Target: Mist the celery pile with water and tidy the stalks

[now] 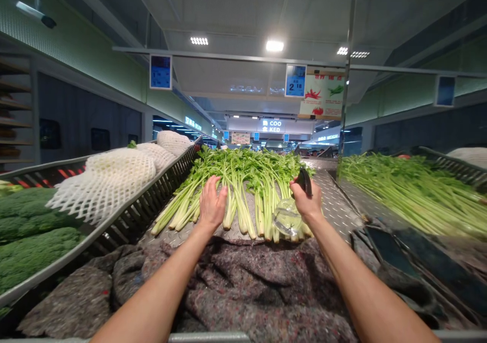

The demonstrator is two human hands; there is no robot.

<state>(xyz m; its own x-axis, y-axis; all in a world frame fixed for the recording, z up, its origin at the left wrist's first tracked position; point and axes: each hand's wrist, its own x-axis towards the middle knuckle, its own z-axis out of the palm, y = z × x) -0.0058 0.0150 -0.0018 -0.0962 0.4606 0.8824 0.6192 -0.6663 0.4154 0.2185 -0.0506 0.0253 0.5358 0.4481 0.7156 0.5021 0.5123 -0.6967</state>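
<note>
Celery bunches [238, 206] lie side by side on a metal display shelf, leaves at the back and cut stalk ends toward me. My left hand [213, 203] is over the stalks at left of middle, thumb apart from the fingers and nothing seen in it. Whether it touches the celery I cannot tell. On the right, my right hand [305, 201] grips a spray bottle [287, 217] by its black top. Its clear body tilts down to the left, in front of the stalk ends, which show through it.
A black crate at left holds broccoli [34, 218] and white net-wrapped produce [110, 178]. A damp grey cloth [262, 287] lies bunched along the front. The mirror panel [414, 191] on the right reflects the celery. Price signs [296, 80] hang from a rail above.
</note>
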